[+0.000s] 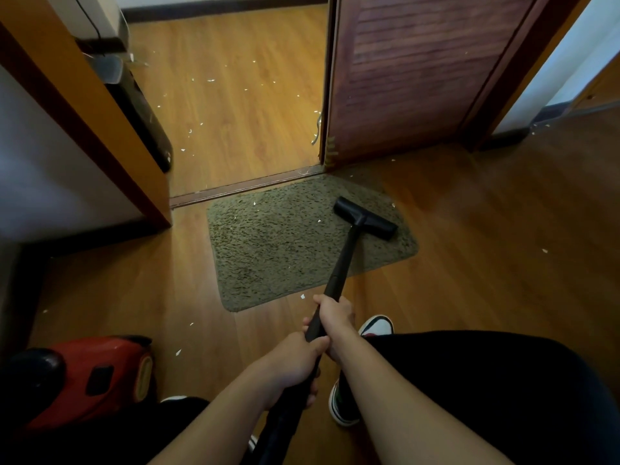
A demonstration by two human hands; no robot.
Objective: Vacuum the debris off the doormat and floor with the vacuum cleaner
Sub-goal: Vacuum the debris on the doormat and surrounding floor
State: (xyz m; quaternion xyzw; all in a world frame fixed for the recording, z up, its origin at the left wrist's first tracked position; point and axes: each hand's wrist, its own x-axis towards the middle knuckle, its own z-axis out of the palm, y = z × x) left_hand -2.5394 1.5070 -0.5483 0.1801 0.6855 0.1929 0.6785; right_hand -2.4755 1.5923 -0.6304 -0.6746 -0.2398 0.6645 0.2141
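To my near left, the red body of the vacuum cleaner point(90, 380) sits on the wooden floor point(486, 229). Farther off, past the threshold strip point(248, 187), small white scraps point(201, 124) lie scattered over the floor of the next room. More specks lie near the vacuum cleaner.

In the middle, a green shaggy doormat point(268, 250) lies just this side of the threshold, dotted with a few white bits. My left hand point(295, 364) grips the black tube point(342, 260) low down, fingers curled round it. My right hand point(335, 317) grips the same tube just above, fingers wrapped tight. The tube slants away from me to a wide black nozzle point(365, 218), which rests on the far right part of the doormat.

On the far right stands a dark brown door point(419, 72). Near right, my white shoe point(377, 325) shows beside my right hand.
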